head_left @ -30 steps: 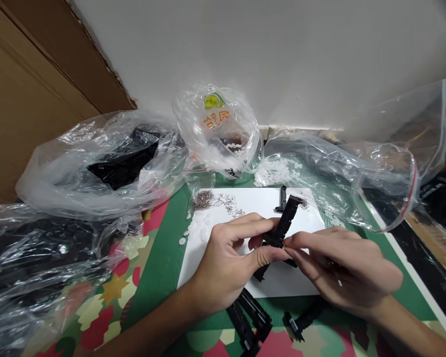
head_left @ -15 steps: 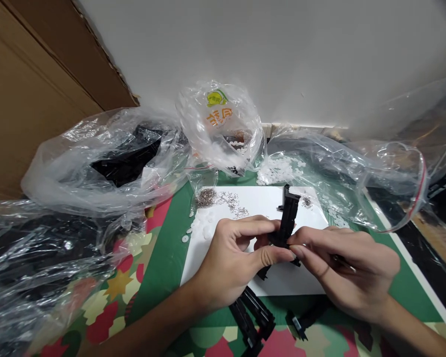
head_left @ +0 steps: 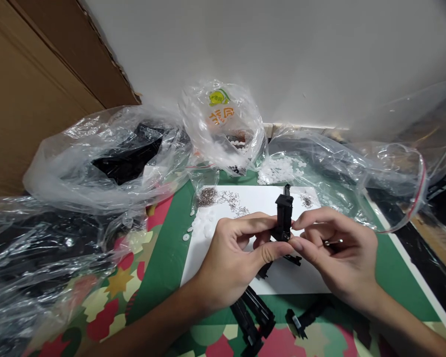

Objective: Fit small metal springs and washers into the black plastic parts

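Above the white sheet, my left hand [head_left: 238,258] is closed on a black plastic part [head_left: 284,215], pinching its lower end between thumb and fingers. The part stands nearly upright, a small block jutting out near its top. At its right side is my right hand [head_left: 338,253], the thumb tip at the part's lower end and the index fingertip close by. A small shiny metal piece [head_left: 334,242] shows among its curled fingers; its kind cannot be made out. Beneath the hands lie more black plastic parts [head_left: 253,315], and another black part [head_left: 305,317] lies to the right.
On the white sheet [head_left: 241,285] are small metal springs [head_left: 207,196] in heaps and white plastic discs [head_left: 204,223]. More white pieces [head_left: 280,169] lie behind it. Clear plastic bags [head_left: 223,129] stand along the wall, and bagged black parts [head_left: 128,158] sit at the left.
The black part has turned in my left hand, so its block faces another way. My right hand has shifted slightly left and rolled, with its index finger lifted off the thumb.
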`<state>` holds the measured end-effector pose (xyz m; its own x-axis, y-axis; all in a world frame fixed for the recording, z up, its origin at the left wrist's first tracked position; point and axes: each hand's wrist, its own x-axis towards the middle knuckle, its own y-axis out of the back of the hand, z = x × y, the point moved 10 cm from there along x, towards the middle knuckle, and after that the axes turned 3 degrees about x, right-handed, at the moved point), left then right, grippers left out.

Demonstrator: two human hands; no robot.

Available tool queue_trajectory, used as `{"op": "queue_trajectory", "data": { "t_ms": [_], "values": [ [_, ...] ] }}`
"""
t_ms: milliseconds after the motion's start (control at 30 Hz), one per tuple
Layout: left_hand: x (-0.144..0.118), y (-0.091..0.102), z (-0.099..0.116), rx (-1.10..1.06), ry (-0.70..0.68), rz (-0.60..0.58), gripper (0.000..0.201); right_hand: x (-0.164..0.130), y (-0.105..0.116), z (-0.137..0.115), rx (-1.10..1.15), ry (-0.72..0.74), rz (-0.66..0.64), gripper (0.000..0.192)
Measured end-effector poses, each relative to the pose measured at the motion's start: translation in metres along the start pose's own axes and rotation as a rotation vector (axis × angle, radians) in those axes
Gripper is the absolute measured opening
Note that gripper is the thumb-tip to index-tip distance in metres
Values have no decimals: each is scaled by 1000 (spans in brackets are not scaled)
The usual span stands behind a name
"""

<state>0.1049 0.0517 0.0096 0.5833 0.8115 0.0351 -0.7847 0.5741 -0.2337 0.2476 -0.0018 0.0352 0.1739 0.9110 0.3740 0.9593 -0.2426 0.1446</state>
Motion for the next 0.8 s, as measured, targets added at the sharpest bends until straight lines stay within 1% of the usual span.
{"op": "queue_trajectory", "data": {
  "t_ms": [100, 200, 300, 433, 500, 567, 667, 800],
  "values": [
    [0, -1, 1, 21, 13, -21, 21, 2, 0, 3, 20, -34, 0, 8],
    [0, -1, 3, 78, 9, -37, 21, 6, 3, 3, 11, -60, 30, 4],
    [-1, 0, 0, 123, 26, -35, 24, 10, 6, 8, 8, -110, 35, 3],
    [-3, 8, -13, 79, 76, 46, 36, 12, 6, 14, 32, -152, 21, 5],
    [-2, 11, -15, 60, 71, 76, 39, 13, 6, 16, 39, -158, 18, 4],
    [-1, 11, -15, 45, 52, 72, 33, 13, 5, 16, 49, -160, 9, 3],
    [0, 10, -12, 18, 37, 62, 24, 12, 4, 17, 48, -159, -7, 7],
    [1, 9, -10, -7, 28, 59, 18, 11, 6, 17, 27, -159, 13, 7]
  ]
}}
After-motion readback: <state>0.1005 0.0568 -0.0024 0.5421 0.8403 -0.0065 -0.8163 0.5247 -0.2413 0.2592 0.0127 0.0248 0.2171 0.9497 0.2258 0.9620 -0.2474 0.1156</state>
